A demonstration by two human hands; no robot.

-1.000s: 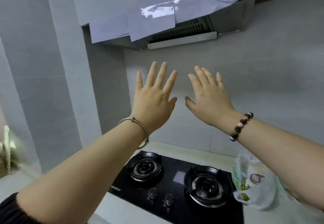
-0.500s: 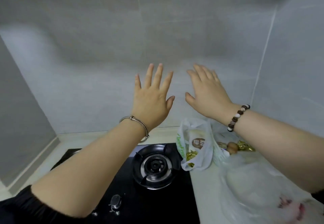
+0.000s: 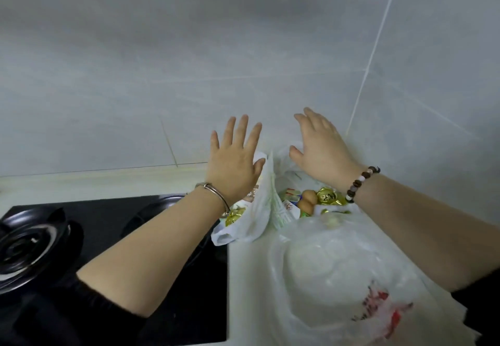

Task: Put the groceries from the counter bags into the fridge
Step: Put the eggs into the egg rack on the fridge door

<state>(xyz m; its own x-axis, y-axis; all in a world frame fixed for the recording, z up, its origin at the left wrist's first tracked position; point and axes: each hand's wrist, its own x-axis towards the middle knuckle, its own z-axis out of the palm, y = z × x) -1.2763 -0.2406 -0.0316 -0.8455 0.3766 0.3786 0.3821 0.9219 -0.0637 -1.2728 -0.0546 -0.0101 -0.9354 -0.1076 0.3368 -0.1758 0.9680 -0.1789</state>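
While my hands are raised over the counter (image 3: 251, 286), neither one holds anything. My left hand (image 3: 234, 161) has its fingers straight and spread; my right hand (image 3: 322, 151) has its fingers straight and close together. The two hands are apart, with a gap between the thumbs. Below them, three plastic bags stand on the counter in the corner of the tiled wall (image 3: 135, 75). The green-printed bag (image 3: 257, 218) sits at the edge of the hob (image 3: 108, 218); my left thumb overlaps its top edge, and I cannot tell whether it touches. The middle bag (image 3: 303, 180) gapes, showing brown eggs (image 3: 307, 201) and a gold packet (image 3: 328, 197). The red-printed bag (image 3: 338, 264) lies nearest me.
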